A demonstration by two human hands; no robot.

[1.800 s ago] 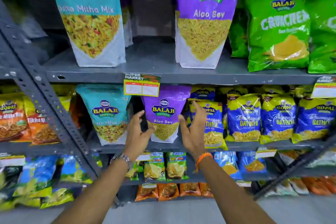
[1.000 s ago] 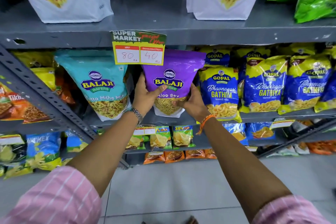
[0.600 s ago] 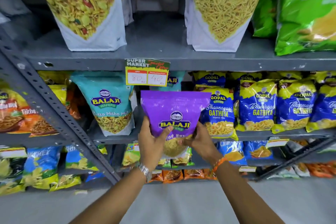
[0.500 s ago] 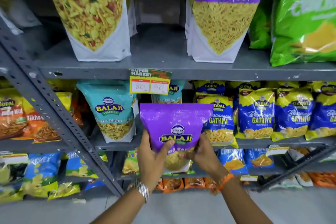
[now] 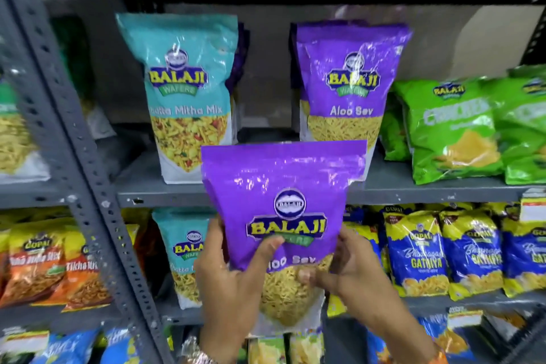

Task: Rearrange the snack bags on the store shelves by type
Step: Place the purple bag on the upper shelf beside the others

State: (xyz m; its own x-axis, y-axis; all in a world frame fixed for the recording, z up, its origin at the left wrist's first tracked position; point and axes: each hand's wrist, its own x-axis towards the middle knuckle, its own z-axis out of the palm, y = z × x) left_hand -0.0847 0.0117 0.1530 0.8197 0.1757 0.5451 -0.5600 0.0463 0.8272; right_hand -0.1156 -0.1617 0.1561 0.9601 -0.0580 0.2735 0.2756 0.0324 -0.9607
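I have the glossy purple Balaji Aloo Sev pouch clamped at its lower half between both palms, my left hand and my right hand each closed round a side, thumbs across the front; it hangs upright in the air before the grey metal shelf edge. I should lift it clear of that edge and stand it by the taller purple Aloo Sev pouch above. The teal Khatta Mitha Mix pouch and green crinkly bags flank the slot.
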